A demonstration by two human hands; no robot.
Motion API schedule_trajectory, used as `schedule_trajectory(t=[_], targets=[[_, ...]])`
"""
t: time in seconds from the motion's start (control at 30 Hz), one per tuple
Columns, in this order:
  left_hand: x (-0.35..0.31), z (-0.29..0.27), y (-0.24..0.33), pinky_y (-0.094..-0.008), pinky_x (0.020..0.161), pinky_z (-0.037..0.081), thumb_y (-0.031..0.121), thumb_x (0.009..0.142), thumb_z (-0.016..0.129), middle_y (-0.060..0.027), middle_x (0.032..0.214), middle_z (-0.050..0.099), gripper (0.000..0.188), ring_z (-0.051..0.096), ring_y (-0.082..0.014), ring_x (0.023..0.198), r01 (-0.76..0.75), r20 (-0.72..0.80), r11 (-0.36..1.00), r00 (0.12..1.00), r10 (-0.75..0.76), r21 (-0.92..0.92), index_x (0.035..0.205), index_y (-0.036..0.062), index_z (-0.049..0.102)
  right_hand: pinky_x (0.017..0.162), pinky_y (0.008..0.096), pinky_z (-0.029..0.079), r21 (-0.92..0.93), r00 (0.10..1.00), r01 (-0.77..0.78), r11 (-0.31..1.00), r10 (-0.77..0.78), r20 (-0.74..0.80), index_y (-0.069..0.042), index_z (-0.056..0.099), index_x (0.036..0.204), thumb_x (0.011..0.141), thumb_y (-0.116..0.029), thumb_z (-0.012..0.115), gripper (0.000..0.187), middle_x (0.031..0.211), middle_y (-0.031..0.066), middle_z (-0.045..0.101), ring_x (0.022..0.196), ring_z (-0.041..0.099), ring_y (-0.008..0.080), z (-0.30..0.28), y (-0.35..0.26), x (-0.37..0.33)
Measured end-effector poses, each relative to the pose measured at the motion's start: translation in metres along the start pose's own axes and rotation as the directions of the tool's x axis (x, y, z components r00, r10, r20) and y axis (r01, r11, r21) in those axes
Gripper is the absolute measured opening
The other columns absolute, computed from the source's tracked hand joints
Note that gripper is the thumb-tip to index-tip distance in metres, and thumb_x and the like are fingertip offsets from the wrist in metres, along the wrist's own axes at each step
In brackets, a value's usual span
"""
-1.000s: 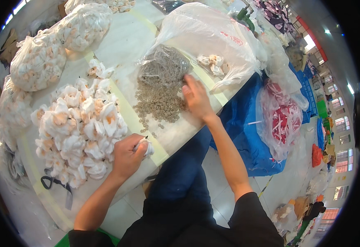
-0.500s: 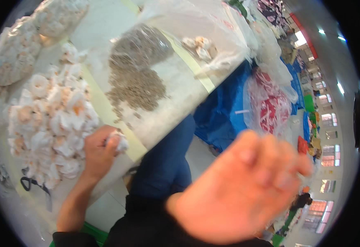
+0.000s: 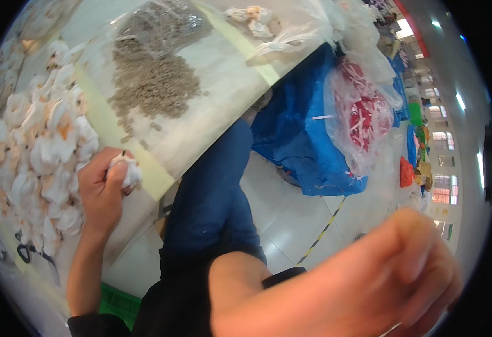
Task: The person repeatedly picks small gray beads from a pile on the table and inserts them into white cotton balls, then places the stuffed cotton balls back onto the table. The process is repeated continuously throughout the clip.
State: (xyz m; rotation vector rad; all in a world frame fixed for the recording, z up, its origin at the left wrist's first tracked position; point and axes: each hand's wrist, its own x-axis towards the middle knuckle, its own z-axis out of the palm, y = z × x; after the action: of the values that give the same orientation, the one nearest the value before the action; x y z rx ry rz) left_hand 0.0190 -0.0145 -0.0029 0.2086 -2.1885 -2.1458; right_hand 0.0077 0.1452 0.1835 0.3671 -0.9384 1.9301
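My left hand (image 3: 101, 185) is closed around a small white plush piece (image 3: 129, 173) at the table's near edge. A small dark spot shows at the top of that piece. Beside this hand, to the left, lies a big heap of white plush pieces (image 3: 43, 163) with tan and orange patches. My right hand (image 3: 411, 269) is raised close to the camera at the lower right, away from the table, its fingers curled in. A thin shiny sliver shows by its fingertips at the bottom edge; what it is I cannot tell.
Small brown-grey pellets (image 3: 161, 84) spill from a clear bag (image 3: 161, 25) on the table (image 3: 201, 121). More plush pieces (image 3: 257, 21) lie on plastic at the far side. Black-handled scissors (image 3: 24, 254) rest near the heap. A blue sack (image 3: 296, 135) and a bag of red-and-white material (image 3: 364, 118) stand to the right.
My right hand has swung right and down, toward the lower right corner. The left hand still grips the plush piece. The whole view has shifted, so the table sits further up and left.
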Motion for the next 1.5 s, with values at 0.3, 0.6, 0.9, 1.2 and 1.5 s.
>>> schedule_trajectory(t=[0.3, 0.6, 0.9, 1.2, 1.5], targets=[[0.000, 0.001, 0.002, -0.0230, 0.053, 0.038, 0.012, 0.105, 0.056, -0.0005, 0.078, 0.062, 0.021, 0.049, -0.0048, 0.060, -0.039, 0.020, 0.999, 0.999, 0.039, 0.000, 0.100, -0.0027, 0.070, 0.079, 0.0367, 0.048, -0.115, 0.985, 0.003, 0.993, 0.017, 0.174, -0.006, 0.067, 0.105, 0.095, -0.009, 0.069, 0.011, 0.092, 0.0084, 0.063, 0.081, 0.059, 0.0219, -0.004, 0.014, -0.022], [-0.002, -0.007, -0.004, -0.0257, 0.060, 0.044, 0.018, 0.105, 0.060, -0.0027, 0.083, 0.065, 0.024, 0.056, -0.0086, 0.067, -0.087, -0.011, 0.988, 0.996, 0.089, 0.127, 0.102, -0.0033, 0.071, 0.087, 0.0375, 0.047, -0.716, 0.688, 0.242, 0.655, 0.404, 0.603, -0.009, 0.074, 0.102, 0.092, -0.006, 0.074, 0.010, 0.092, 0.0056, 0.067, 0.087, 0.061, 0.0231, -0.092, 0.145, -0.036], [0.003, -0.004, 0.003, -0.0269, 0.065, 0.045, 0.016, 0.103, 0.061, -0.0046, 0.085, 0.067, 0.022, 0.057, -0.0088, 0.073, -0.167, 0.021, 0.961, 0.986, 0.167, 0.220, 0.101, -0.0038, 0.072, 0.085, 0.0394, 0.044, -0.739, 0.568, 0.465, 0.487, 0.477, 0.671, -0.013, 0.080, 0.099, 0.085, -0.015, 0.082, 0.014, 0.094, 0.0007, 0.067, 0.095, 0.061, 0.0236, -0.111, 0.196, -0.034], [0.002, -0.004, 0.009, -0.0340, 0.070, 0.051, 0.014, 0.100, 0.064, -0.0131, 0.087, 0.069, 0.017, 0.064, -0.0227, 0.074, -0.133, 0.030, 0.965, 0.991, 0.129, 0.228, 0.102, -0.0017, 0.071, 0.085, 0.0412, 0.042, -0.699, 0.508, 0.543, 0.466, 0.481, 0.715, -0.013, 0.078, 0.090, 0.084, -0.018, 0.083, 0.009, 0.091, 0.0005, 0.064, 0.094, 0.060, 0.0232, -0.108, 0.207, -0.037], [0.003, -0.004, 0.010, -0.0354, 0.071, 0.052, 0.016, 0.100, 0.063, -0.0141, 0.088, 0.069, 0.019, 0.066, -0.0259, 0.076, -0.178, 0.039, 0.951, 0.984, 0.174, 0.252, 0.102, -0.0013, 0.071, 0.086, 0.0409, 0.045, -0.693, 0.457, 0.533, 0.484, 0.525, 0.718, -0.011, 0.078, 0.092, 0.085, -0.016, 0.083, 0.009, 0.094, 0.0021, 0.067, 0.095, 0.061, 0.0261, -0.107, 0.205, -0.032]])
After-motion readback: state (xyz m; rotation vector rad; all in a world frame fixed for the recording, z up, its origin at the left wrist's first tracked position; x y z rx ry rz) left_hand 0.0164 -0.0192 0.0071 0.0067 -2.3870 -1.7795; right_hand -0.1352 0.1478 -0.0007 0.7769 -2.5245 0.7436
